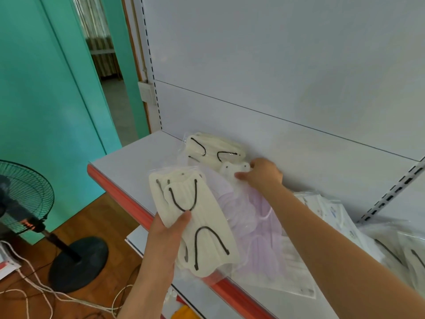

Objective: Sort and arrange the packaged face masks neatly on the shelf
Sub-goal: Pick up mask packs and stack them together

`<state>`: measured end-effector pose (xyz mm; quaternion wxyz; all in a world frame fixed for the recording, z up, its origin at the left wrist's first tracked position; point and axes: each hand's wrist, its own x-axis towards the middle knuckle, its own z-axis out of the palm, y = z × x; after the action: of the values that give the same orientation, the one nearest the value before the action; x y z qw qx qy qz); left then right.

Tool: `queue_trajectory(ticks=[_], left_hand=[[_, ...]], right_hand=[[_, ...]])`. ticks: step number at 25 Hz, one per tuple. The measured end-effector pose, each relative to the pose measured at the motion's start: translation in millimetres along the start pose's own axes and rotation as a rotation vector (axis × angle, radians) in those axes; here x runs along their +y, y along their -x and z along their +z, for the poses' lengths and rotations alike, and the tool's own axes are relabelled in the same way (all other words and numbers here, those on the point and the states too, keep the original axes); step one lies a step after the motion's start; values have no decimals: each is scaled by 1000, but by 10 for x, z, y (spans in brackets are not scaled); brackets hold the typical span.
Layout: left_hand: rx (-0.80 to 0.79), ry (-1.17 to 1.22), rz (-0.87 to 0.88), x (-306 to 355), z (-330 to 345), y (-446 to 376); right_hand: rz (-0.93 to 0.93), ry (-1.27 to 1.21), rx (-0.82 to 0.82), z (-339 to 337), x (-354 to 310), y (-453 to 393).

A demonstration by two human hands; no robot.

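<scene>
My left hand [166,236] grips a clear pack of cream masks with black ear loops [195,217], held over the shelf's front edge. My right hand [259,173] reaches to the back of the shelf [133,162] and pinches a small white pack [234,169]. Behind it, against the back panel, lies another cream pack with black loops [213,149]. Lilac mask packs [259,231] lie under my right forearm. More white and printed packs [340,215] are heaped at the right.
The shelf has a red front strip [119,192] and a white back panel [276,77]. A black standing fan [25,203] and loose cables [46,293] are on the wooden floor at left. A lower shelf [140,240] shows beneath.
</scene>
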<state>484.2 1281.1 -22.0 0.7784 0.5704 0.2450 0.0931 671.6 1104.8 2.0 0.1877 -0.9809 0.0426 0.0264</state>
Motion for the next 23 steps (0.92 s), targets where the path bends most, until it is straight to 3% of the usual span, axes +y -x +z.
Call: queue_trajectory(ticks=[4, 6, 9, 12, 14, 15, 16, 18, 19, 21, 23], left_hand=[[14, 0, 6, -11, -2, -32], [7, 7, 12, 20, 47, -20], [-14, 29, 13, 76, 96, -5], [-14, 33, 37, 85, 80, -12], [-19, 32, 38, 63, 83, -2], [-17, 33, 39, 51, 94, 9], [-18, 35, 37, 35, 106, 13], [-28, 30, 30, 17, 150, 40], [-31, 21, 30, 32, 172, 73], [-22, 25, 49, 87, 176, 127], [6, 57, 87, 146, 151, 173]], right_hand=[[-219, -585, 429, -434, 11, 152], [-418, -730, 549, -821, 104, 426], [-701, -465, 310, -988, 399, 1024], [-718, 22, -84, -746, 1061, 1471], [-613, 164, -302, -710, 1375, 1656], [-541, 70, -265, -718, 1407, 1675], [-510, -15, -125, -698, 1383, 1631], [-554, 92, 73, -576, 1163, 1511], [-584, 173, 57, -488, 1056, 1444], [-522, 325, -126, -303, 1009, 1398], [-429, 364, -155, -285, 1195, 1499]])
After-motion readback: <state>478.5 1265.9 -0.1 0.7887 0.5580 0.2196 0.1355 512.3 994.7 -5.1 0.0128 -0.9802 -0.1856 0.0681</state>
